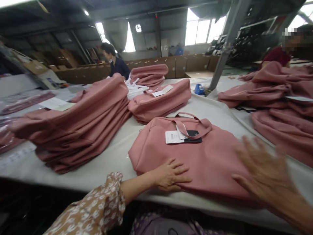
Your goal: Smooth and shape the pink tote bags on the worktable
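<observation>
A pink bag (pixel 215 160) with two short handles (pixel 205 129) lies flat near the table's front edge. White and black hang tags (pixel 174 137) rest on its upper face beside the handles. My left hand (pixel 168 176) presses on the bag's lower front, fingers spread and holding nothing. Over the bag's right end is my right hand (pixel 266 173), blurred by motion, with its fingers apart and nothing in them. Whether it touches the fabric I cannot tell.
Stacks of pink bags stand at the left (pixel 93 117), behind (pixel 161 101) and at the right (pixel 276 88). A blue tape dispenser (pixel 199 89) sits by a slanted metal post (pixel 225 49). White strips (pixel 135 87) lie heaped behind. Two people (pixel 119 67) work across the table (pixel 215 114).
</observation>
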`<control>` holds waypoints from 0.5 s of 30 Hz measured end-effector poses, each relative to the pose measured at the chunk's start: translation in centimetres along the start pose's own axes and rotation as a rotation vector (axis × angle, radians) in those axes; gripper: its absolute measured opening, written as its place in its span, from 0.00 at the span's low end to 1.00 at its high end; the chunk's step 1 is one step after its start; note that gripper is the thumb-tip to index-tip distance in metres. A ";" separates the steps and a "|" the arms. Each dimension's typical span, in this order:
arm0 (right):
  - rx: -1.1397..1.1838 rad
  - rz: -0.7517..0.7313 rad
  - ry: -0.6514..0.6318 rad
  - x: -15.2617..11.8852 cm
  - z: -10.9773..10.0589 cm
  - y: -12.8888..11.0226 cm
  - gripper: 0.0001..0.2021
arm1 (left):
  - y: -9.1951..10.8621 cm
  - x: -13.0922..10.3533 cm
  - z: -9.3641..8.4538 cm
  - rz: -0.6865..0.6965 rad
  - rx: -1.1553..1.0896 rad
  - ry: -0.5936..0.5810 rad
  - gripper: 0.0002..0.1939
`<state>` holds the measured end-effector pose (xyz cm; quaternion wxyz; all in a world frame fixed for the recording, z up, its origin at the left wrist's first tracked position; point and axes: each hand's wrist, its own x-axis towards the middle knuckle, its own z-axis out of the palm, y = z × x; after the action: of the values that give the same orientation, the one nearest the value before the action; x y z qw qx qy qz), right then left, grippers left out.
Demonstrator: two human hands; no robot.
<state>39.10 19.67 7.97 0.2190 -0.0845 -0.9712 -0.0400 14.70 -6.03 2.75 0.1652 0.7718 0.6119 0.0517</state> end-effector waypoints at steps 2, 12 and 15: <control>-0.050 -0.054 0.016 -2.1 4.9 0.5 0.29 | 0.3 -0.1 -1.1 -0.006 -0.025 -0.001 0.30; -0.164 -0.067 -0.141 -4.7 8.9 2.6 0.29 | -3.8 -6.8 -0.2 -0.448 0.371 0.281 0.31; -0.150 -0.067 -0.145 -4.8 9.3 2.7 0.28 | -4.1 -7.3 1.2 -0.401 0.404 0.331 0.28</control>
<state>39.96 22.65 -2.34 0.1399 -0.0708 -0.9811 -0.1136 9.40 -12.44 1.22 -0.0859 0.6342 0.7681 0.0206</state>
